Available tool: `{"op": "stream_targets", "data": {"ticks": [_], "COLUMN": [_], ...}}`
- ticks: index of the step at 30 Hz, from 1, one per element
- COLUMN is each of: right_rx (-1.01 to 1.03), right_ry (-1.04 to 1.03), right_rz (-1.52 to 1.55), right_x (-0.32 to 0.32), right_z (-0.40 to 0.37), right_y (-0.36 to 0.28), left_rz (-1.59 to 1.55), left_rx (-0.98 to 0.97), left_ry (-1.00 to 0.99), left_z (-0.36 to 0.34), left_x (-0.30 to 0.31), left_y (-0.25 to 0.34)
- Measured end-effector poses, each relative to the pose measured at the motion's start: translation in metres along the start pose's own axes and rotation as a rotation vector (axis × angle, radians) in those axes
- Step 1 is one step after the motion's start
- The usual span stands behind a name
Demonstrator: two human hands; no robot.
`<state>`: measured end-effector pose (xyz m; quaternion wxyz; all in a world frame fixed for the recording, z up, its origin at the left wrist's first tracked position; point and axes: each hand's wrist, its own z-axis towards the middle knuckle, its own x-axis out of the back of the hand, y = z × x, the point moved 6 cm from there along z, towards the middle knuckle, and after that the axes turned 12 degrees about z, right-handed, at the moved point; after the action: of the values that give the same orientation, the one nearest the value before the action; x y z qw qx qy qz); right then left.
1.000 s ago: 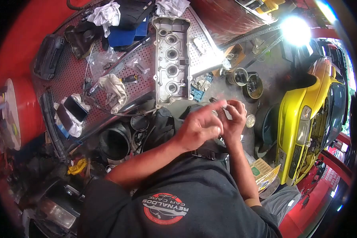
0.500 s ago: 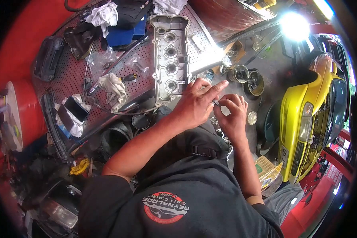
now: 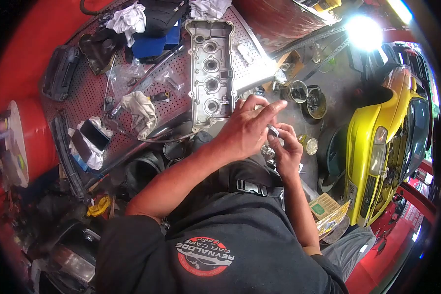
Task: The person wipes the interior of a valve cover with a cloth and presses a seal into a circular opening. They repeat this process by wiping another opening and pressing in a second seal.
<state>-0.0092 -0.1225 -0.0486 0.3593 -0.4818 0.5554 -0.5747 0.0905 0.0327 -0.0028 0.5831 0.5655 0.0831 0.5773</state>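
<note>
My left hand [image 3: 245, 128] is closed, its back toward me, with one digit stretched to the right. Whatever its curled fingers hold is hidden. Just to the right, my right hand [image 3: 288, 151] pinches a small shiny metal piece [image 3: 273, 131] between thumb and fingers, close against the left hand. The exact kind of piece is too small to tell. Beyond my left hand, a grey metal valve cover [image 3: 211, 73] lies with its hollow side up at the edge of the perforated metal bench [image 3: 174, 110].
On the bench lie a crumpled rag [image 3: 139, 113], a screwdriver [image 3: 160, 96] and a phone [image 3: 94, 134] on white cloth. Round metal containers [image 3: 295, 91] stand on the floor at right. A yellow car [image 3: 367, 147] is further right, and an open carton [image 3: 328, 210] sits by my right arm.
Both hands have shifted slightly to the right. My right hand has turned and dropped a little, so more of the small metal piece shows between the fingers.
</note>
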Motion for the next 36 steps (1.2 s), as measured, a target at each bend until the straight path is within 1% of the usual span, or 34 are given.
{"op": "stream_targets", "data": {"ticks": [1,2,3,5,6,9,13,16,19,22,28,34,36], "right_rx": [-0.016,-0.053,-0.024,0.038,0.027,0.012,0.040,0.074,0.098,0.122,0.155,0.150,0.158], "right_ry": [0.034,0.086,0.116,0.173,0.201,0.222,0.201,0.188,0.179,0.184,0.200,0.203,0.212], "right_rz": [0.081,0.184,0.201,0.236,0.245,0.307,0.189,0.143,0.062,-0.009,-0.096,-0.185,-0.189], "right_x": [0.002,0.004,0.006,0.009,0.009,0.010,0.008,0.005,0.006,0.007,0.010,0.007,0.007], "right_z": [-0.002,-0.004,-0.004,-0.004,-0.004,-0.002,0.000,0.001,0.000,-0.002,-0.006,-0.008,-0.008], "right_y": [0.003,0.005,0.004,0.004,0.002,0.006,0.004,0.000,0.000,-0.002,-0.002,-0.010,-0.009], "left_rz": [0.002,-0.066,-0.138,-0.416,-0.744,-1.578,-1.736,-1.796,-1.826,-1.831,-1.727,-1.627,-1.517], "left_rx": [0.005,0.073,0.137,0.394,0.563,0.832,0.818,0.787,0.828,0.815,0.804,0.722,0.599], "left_ry": [0.077,0.128,0.185,0.244,0.160,-0.061,-0.074,-0.110,-0.117,-0.136,-0.217,-0.308,-0.418], "left_z": [0.001,-0.002,-0.006,-0.026,-0.036,-0.055,-0.059,-0.061,-0.064,-0.064,-0.065,-0.064,-0.062], "left_x": [0.010,0.014,0.018,0.017,0.005,-0.029,-0.039,-0.043,-0.047,-0.048,-0.050,-0.050,-0.051], "left_y": [0.007,0.009,0.010,-0.001,-0.008,-0.005,0.002,0.004,0.006,0.010,0.015,0.022,0.025]}}
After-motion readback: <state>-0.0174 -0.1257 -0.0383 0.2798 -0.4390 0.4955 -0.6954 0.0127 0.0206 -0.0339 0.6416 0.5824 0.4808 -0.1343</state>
